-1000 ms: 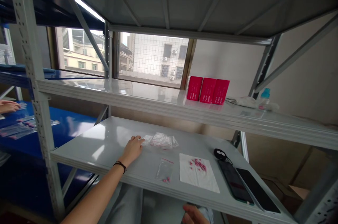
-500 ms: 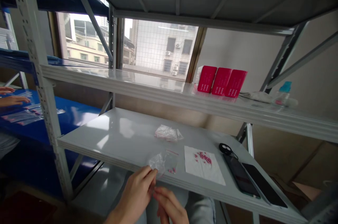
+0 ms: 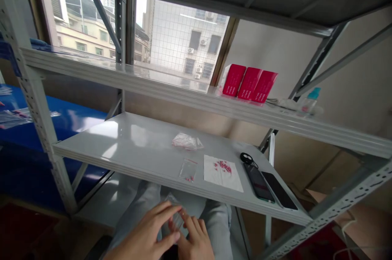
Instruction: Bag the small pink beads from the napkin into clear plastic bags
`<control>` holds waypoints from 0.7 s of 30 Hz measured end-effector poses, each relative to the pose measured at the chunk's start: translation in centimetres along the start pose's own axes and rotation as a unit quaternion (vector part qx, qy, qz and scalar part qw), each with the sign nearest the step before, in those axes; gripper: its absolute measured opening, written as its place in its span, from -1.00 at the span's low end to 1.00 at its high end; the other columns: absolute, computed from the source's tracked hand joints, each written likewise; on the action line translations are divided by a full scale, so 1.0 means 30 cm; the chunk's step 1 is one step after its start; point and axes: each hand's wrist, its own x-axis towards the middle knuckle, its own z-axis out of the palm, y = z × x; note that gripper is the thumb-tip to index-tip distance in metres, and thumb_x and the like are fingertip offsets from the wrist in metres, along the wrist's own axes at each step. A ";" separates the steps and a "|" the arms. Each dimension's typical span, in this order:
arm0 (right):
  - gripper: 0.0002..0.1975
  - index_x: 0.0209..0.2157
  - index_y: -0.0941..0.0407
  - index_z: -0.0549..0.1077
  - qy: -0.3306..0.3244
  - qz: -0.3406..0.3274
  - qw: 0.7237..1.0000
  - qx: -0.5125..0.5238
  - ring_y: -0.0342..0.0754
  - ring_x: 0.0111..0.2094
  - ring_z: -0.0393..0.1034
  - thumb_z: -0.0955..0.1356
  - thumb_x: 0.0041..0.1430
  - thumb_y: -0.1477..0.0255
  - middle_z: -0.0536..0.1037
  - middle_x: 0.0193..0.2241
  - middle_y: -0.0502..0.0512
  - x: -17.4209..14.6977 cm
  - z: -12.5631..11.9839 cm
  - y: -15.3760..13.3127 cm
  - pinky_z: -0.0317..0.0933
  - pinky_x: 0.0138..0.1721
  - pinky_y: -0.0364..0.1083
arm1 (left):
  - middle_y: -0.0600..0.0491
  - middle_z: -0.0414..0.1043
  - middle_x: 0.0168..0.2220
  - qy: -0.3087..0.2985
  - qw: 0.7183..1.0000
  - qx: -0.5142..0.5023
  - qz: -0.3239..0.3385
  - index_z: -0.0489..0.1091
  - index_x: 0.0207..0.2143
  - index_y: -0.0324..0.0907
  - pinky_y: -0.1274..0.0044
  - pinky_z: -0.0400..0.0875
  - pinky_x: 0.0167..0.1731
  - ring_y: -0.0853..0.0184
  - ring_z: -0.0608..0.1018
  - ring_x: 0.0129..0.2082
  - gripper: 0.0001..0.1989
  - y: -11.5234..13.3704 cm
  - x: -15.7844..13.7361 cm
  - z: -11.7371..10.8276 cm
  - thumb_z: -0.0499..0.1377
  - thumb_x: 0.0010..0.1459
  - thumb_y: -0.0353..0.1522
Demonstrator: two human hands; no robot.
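My left hand (image 3: 147, 233) and my right hand (image 3: 194, 239) meet low over my lap, below the shelf's front edge. Both pinch a small clear plastic bag (image 3: 177, 215) between their fingertips. On the white shelf (image 3: 122, 139) above them lies a small zip bag holding a few pink beads (image 3: 188, 170). A white paper sheet with a heap of pink beads (image 3: 222, 172) lies to its right. Farther back sits a pile of empty clear bags (image 3: 186, 142).
Two dark phones (image 3: 269, 184) and a small black round object (image 3: 245, 158) lie at the shelf's right end. Three red boxes (image 3: 249, 84) and a blue-capped bottle (image 3: 309, 100) stand on the upper shelf. A blue table with bags (image 3: 18, 117) is at left.
My left hand took a clear bag from the pile, then both hands dropped from the shelf edge down to my lap with it. The view tilted lower and right.
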 end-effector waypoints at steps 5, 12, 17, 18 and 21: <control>-0.52 0.11 -0.03 0.43 -0.073 0.067 0.983 0.154 -0.03 -0.48 0.53 0.46 0.17 0.19 0.64 -0.43 -0.01 -0.038 0.001 0.037 0.44 -0.33 -0.07 | 0.11 0.37 0.23 -0.119 0.990 0.004 0.075 0.38 0.18 0.23 0.28 0.31 0.25 0.03 0.38 0.23 -0.23 0.065 0.008 -0.099 0.38 -0.11 -0.45; -0.54 0.02 -0.01 0.50 -0.147 0.065 0.971 0.176 -0.01 -0.49 0.57 0.49 0.12 0.14 0.67 -0.43 -0.02 0.052 -0.099 0.051 0.47 -0.28 -0.06 | 0.10 0.43 0.19 -0.120 0.990 0.017 0.066 0.39 0.16 0.22 0.24 0.22 0.31 0.06 0.38 0.23 -0.26 0.072 0.030 -0.090 0.37 -0.08 -0.46; -0.79 -0.05 -0.10 0.55 -0.094 0.012 0.957 0.274 -0.03 -0.20 0.59 0.33 0.33 0.33 0.68 -0.12 0.01 0.105 -0.245 0.117 0.41 -0.15 -0.12 | 0.07 0.42 0.20 -0.089 0.994 -0.013 0.060 0.41 0.15 0.19 0.22 0.15 0.34 0.02 0.35 0.25 -0.26 0.008 0.043 -0.080 0.49 -0.12 -0.32; -0.76 -0.03 -0.07 0.54 -0.071 0.065 0.952 0.289 -0.02 -0.15 0.57 0.30 0.35 0.36 0.67 -0.12 0.04 0.115 -0.272 0.154 0.40 -0.11 -0.12 | 0.04 0.42 0.20 -0.074 0.995 -0.025 0.064 0.41 0.15 0.16 0.23 0.18 0.32 0.03 0.36 0.24 -0.27 -0.001 0.056 -0.085 0.49 -0.11 -0.29; -0.72 -0.09 0.05 0.55 0.011 0.284 0.925 0.252 -0.01 -0.32 0.51 0.24 0.37 0.30 0.65 -0.25 0.13 0.158 -0.304 0.313 0.37 -0.24 -0.09 | -0.03 0.44 0.15 -0.011 0.994 -0.060 0.089 0.42 0.15 0.07 0.28 0.28 0.25 0.06 0.43 0.18 -0.43 -0.010 0.134 -0.118 0.39 0.06 -0.21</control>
